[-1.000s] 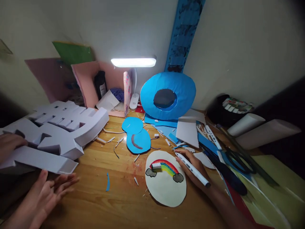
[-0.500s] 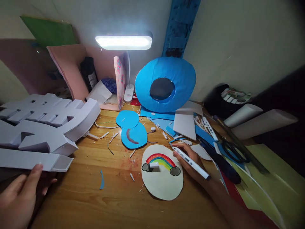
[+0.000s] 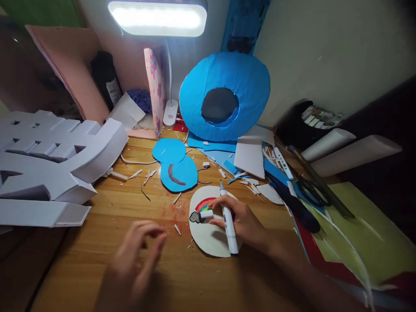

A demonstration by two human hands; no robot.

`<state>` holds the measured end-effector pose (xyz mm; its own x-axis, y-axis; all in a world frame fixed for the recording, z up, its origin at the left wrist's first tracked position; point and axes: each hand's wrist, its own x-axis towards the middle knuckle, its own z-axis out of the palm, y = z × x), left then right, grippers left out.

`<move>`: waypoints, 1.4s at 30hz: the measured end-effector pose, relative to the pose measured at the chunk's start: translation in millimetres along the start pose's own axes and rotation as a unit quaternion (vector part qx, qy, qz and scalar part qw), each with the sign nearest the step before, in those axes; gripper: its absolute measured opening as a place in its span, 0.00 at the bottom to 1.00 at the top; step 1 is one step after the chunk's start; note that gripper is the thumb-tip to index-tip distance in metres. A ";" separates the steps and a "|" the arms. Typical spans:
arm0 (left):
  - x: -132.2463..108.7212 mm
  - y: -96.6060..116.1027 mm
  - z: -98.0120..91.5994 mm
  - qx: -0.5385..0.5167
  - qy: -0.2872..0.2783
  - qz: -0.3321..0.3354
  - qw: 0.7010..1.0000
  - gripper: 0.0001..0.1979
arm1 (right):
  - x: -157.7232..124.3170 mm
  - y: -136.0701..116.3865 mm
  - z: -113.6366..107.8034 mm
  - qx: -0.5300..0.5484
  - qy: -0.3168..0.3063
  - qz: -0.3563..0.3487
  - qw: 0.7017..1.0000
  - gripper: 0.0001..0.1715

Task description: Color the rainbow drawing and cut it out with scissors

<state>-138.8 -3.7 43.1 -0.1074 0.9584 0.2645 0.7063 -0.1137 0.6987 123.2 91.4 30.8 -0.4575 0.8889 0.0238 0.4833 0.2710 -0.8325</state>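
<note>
My right hand (image 3: 245, 219) holds a white marker (image 3: 229, 229), its grey tip pointing up and away. The thumb and index finger of this hand are at a small white marker cap (image 3: 206, 214); whether they grip it I cannot tell. Below lies a round white paper disc (image 3: 208, 242) with a drawn rainbow (image 3: 205, 203) and a grey cloud (image 3: 195, 217), partly covered by my hand. My left hand (image 3: 138, 255), slightly blurred, hovers over the wooden desk left of the disc. Its thumb and fingers are apart with nothing between them.
A white foam-board structure (image 3: 48, 173) stands at the left. Blue paper discs (image 3: 179, 173) and a large blue ring (image 3: 253, 95) sit farther back beneath a lit lamp (image 3: 159, 18). Scissors (image 3: 313, 190) and yellow paper (image 3: 367, 216) lie at the right, with scraps around.
My left hand has left the foam-board structure and moved right over the desk. My right hand has moved left across the disc to the cap, the marker now more upright. The view has shifted.
</note>
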 end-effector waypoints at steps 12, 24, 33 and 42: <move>27.8 27.0 85.1 0.053 -0.146 0.074 0.985 0.06 | 0.1 7.1 8.8 0.068 0.027 -0.037 0.997 0.07; 22.3 23.9 72.2 0.019 -0.132 0.062 0.989 0.06 | 8.4 5.4 12.1 0.282 0.126 0.068 0.949 0.12; 25.2 20.1 70.6 -0.026 -0.125 0.078 0.989 0.08 | 9.3 10.0 1.7 0.224 0.119 0.086 0.964 0.17; 5.3 23.6 88.7 -0.011 -0.189 0.315 0.930 0.18 | -18.6 28.4 -32.2 0.162 0.126 0.084 0.975 0.17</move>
<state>-60.7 21.9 2.1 0.5798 0.7224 0.3769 0.5305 -0.6858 0.4983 169.5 94.4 24.6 -0.1745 0.9843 -0.0273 0.2563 0.0186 -0.9664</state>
